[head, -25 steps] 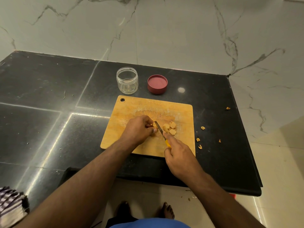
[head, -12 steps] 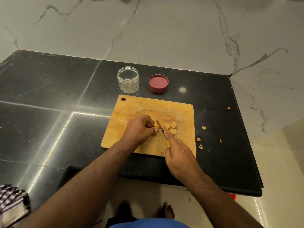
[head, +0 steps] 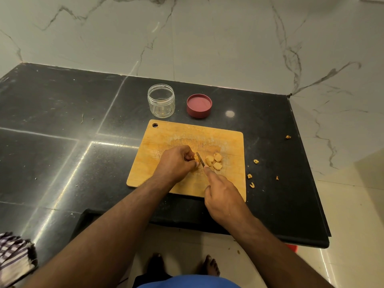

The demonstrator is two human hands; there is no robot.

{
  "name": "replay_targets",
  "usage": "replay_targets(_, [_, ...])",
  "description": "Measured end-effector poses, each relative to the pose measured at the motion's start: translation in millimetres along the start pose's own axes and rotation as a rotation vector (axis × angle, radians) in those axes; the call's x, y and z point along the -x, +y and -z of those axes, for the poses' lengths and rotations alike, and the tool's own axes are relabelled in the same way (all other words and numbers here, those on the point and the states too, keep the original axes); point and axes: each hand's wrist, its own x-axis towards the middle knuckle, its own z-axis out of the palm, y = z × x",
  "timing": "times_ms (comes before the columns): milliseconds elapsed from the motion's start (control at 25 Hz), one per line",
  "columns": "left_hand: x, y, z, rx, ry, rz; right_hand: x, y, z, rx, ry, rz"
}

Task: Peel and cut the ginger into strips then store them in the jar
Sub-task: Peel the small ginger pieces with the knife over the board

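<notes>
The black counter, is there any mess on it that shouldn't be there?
Yes. A few small yellowish ginger scraps lie scattered on the black stone counter, to the right of the wooden cutting board, apart from the cut ginger pieces on it. The clear plastic jar stands upright.

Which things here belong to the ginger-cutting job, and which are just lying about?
Part of the job:
ginger piece held by left hand
knife in right hand
cut slices
cutting board
empty jar
red lid

Lying about:
peel scraps on the counter
striped cloth
</notes>
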Motion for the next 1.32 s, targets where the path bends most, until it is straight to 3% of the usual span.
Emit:
replay_targets(400, [-2.7, -3.0, 1.2, -0.05, 0.014, -0.004, -8.2, 4.5, 1.3, -0.048, -0.021, -0.029])
replay_targets(640, [-0.1, -5.3, 3.8, 0.017, -0.062, -0.008, 4.7, 5.0, -4.4, -0.059, 0.037, 0.012])
replay_targets(880, [8.1, -7.5, -4.0, 0.034, 0.042, -0.041, 11.5, 9.5, -0.5, -0.169, 0.065, 0.005])
replay_targets(1320, [13.6, -12.5, -7.5, 0.042, 0.067, -0.089, 19.8, 8.7, -3.4, -0.151, 0.067, 0.048])
